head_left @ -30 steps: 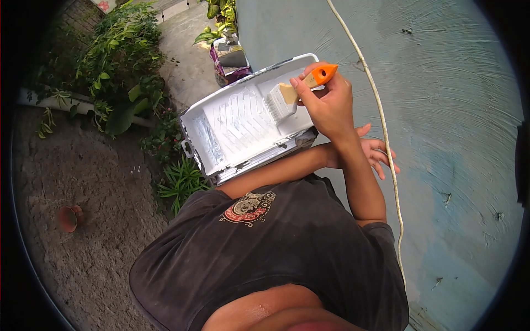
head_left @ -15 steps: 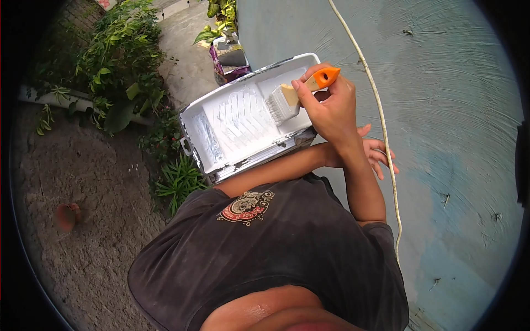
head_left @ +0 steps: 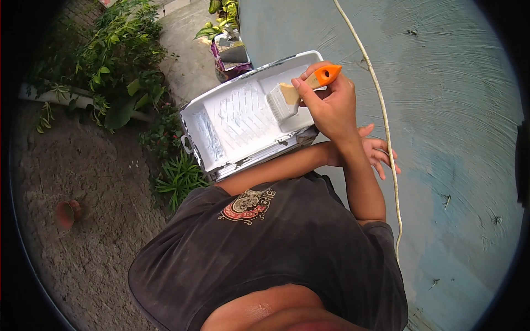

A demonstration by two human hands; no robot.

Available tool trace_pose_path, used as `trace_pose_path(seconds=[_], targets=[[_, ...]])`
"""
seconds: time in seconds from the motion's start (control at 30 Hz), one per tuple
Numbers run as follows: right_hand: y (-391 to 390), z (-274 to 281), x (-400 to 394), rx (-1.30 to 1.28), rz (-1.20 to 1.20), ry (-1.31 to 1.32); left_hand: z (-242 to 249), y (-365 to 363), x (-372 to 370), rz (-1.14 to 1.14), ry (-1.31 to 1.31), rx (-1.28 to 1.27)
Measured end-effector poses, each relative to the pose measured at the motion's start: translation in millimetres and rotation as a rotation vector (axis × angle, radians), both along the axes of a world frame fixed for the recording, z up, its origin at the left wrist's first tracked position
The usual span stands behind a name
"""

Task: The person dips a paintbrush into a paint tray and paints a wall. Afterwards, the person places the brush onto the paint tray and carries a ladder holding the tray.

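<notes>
My right hand grips a paintbrush by its orange handle. Its white-loaded bristles press into the deep end of a white paint tray. The tray rests on my left forearm, which crosses in front of my dark T-shirt. Beyond my right wrist, my left hand sticks out from under the tray with its fingers spread, holding nothing that I can see. White paint streaks the tray's ribbed slope.
A blue-grey rough wall fills the right side, with a pale cord running down it. Green plants and bare soil lie on the left, with a red pot on the ground. A purple bag stands by the wall.
The brush and tray have shifted only slightly; the bristles stay in the tray's deep end. My left hand has not moved.
</notes>
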State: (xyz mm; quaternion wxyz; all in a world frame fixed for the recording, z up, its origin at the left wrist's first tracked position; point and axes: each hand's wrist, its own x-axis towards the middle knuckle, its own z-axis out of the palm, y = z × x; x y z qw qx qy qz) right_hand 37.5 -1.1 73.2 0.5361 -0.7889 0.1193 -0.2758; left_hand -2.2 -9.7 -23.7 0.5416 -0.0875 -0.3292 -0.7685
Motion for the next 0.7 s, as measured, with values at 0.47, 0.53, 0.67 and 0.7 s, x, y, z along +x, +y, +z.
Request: trace_pose_path(seconds=[0.47, 0.53, 0.67, 0.7], targets=[[0.4, 0.3, 1.4, 0.057, 0.005, 0.009, -2.4, -0.8, -3.3, 0.014, 0.037, 0.036], [0.1, -0.2, 1.8, 0.055, 0.006, 0.009, -2.4, -0.6, -3.1, 0.014, 0.037, 0.039], [0.2, 1.0, 0.5, 0.061, 0.003, 0.009, -3.2, -1.1, -3.3, 0.005, 0.047, 0.038], [-2.0, 0.8, -0.8, 0.046, 0.026, 0.038, -3.4, -1.4, -3.4, 0.002, 0.056, 0.032]])
